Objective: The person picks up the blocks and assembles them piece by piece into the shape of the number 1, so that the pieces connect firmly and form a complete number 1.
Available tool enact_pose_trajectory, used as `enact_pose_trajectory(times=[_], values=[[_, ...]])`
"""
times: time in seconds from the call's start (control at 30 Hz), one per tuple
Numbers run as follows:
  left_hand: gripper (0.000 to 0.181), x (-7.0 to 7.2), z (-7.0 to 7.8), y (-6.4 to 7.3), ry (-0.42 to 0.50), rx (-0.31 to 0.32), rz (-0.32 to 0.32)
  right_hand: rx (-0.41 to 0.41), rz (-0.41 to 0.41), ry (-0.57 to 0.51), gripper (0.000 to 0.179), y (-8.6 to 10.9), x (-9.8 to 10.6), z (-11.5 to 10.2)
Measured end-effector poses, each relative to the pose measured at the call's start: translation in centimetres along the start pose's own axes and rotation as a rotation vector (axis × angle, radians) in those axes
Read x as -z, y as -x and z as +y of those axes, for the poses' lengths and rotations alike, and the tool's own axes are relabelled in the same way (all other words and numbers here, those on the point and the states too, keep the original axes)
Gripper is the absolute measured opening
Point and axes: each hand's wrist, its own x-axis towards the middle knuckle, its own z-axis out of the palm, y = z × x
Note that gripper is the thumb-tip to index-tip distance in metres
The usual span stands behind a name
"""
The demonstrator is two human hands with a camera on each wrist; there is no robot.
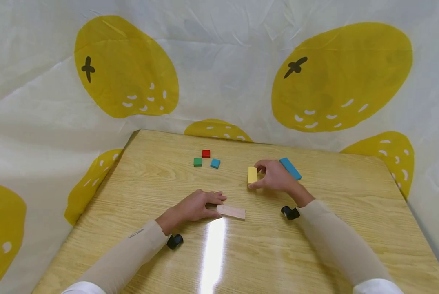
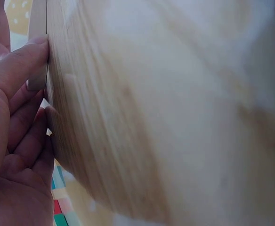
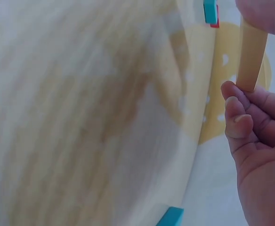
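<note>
My left hand (image 1: 197, 205) pinches the left end of a flat plain wooden block (image 1: 234, 212) lying on the table. In the left wrist view, the thumb lies along one side of this wooden block (image 2: 37, 70), with fingers at its end. Farther back, my right hand (image 1: 276, 175) holds a yellow block (image 1: 252, 175) between thumb and fingers. The right wrist view shows the yellow block (image 3: 251, 59) gripped at its two ends, apart from the tabletop. Just right of that hand lies a long blue block (image 1: 290, 168).
A red block (image 1: 206, 154), a green block (image 1: 198, 162) and a small blue block (image 1: 215, 163) sit grouped near the back of the wooden table (image 1: 149, 171). White cloth (image 1: 223, 77) with yellow fruit shapes hangs behind. Each wrist carries a black camera.
</note>
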Motion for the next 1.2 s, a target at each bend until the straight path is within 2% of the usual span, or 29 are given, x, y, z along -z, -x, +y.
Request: enact_pose_trajectory(times=[0.33, 0.63, 0.9, 1.2], values=[[0.054, 0.0, 0.1, -0.1, -0.012, -0.014, 0.011, -0.017, -0.011, -0.01, 0.067, 0.7, -1.5, -1.0], [0.054, 0.1, 0.1, -0.1, -0.009, -0.002, 0.008, -0.02, -0.032, -0.005, 0.07, 1.2, -2.5, -1.9], [0.052, 0.1, 0.3, -0.1, -0.007, 0.003, 0.0, 0.014, -0.013, -0.011, 0.068, 1.5, -3.1, -2.4], [0.053, 0.0, 0.0, -0.1, -0.023, 0.004, 0.005, 0.02, -0.041, -0.018, 0.07, 1.5, -3.7, -3.3]])
